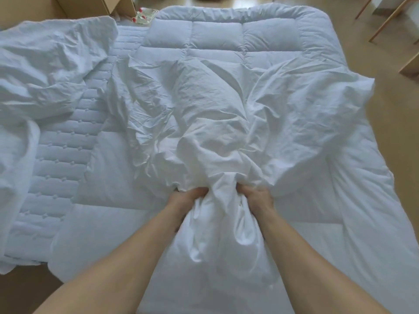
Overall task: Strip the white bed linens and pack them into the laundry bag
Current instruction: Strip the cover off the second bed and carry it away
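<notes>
We see both bare forearms reaching forward over the bed, the two hands close together near the middle of the view. The left hand (190, 198) and the right hand (257, 198) each have their fingers curled into the same crumpled white cotton cover sheet (215, 123), gripping a gathered neck of it that runs between them. The hands sit on either side of that bunch, nearly touching through the cloth.

Beyond the hands the sheet fans out wide and wrinkled across the bed, while on our side a loose fold of it hangs down between the wrists. It lies on top of a puffy white quilted duvet (215, 35), whose stitched squares show at the far end and whose smooth edge spreads below and to the right of the hands.

To the left, a white padded mattress topper (65, 155) with button tufts is bare, and past it lies a second heap of rumpled white linen (45, 64). A brown cardboard box (113, 4) and a clear plastic packet with red bits (145, 14) sit at the far left corner. The beige floor (396, 137) runs along the right.
</notes>
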Demonstrator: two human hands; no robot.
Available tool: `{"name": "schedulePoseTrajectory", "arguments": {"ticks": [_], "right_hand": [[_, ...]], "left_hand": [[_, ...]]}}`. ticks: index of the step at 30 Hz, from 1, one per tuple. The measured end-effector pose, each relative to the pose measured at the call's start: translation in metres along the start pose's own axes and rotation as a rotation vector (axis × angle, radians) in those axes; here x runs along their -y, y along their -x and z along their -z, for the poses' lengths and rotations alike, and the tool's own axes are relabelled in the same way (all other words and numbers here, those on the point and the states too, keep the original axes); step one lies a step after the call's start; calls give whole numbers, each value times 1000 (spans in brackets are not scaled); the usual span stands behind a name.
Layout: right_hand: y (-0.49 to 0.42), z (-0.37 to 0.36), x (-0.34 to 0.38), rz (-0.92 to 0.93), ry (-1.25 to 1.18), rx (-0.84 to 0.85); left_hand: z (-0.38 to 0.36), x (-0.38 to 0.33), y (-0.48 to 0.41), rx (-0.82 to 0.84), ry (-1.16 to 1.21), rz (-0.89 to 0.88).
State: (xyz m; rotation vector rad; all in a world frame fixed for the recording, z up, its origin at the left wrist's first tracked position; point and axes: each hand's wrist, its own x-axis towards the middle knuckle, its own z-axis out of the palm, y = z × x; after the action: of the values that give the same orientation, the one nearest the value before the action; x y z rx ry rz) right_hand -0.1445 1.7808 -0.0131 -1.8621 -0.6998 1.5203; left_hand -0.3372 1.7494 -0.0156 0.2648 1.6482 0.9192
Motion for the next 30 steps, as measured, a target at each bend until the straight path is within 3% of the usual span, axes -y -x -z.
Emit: {"name": "schedulePoseTrajectory", "arguments": {"ticks": [3, 7, 10, 15, 17, 19, 22, 25, 28, 30], "right_hand": [[4, -6, 71, 262, -148, -94], [17, -9, 132, 539, -249, -19], [21, -6, 113, 515, -117, -55], [40, 7, -22, 162, 206, -106], [62, 19, -70, 15, 225, -64], [73, 25, -88, -46, 179, -78], [78, 23, -67, -15, 102, -220], [93, 17, -37, 207, 156, -302], [95, 10, -29, 424, 527, -251], [81, 4, -30, 448, 805, -168]], "left_hand": [[-27, -75, 10, -58, 32, -360], [-40, -133, 38, -13, -2, -699], [-32, -107, 45, -47, -131, -637], [6, 18, 53, -188, -412, -182], [26, 58, 59, -183, -446, -15], [33, 68, 65, -166, -383, 38], [31, 47, 69, -288, -393, -93], [27, 13, 80, -371, -479, -359], [19, -8, 76, -199, -867, -634], [12, -15, 64, -57, -1092, -698]]}}
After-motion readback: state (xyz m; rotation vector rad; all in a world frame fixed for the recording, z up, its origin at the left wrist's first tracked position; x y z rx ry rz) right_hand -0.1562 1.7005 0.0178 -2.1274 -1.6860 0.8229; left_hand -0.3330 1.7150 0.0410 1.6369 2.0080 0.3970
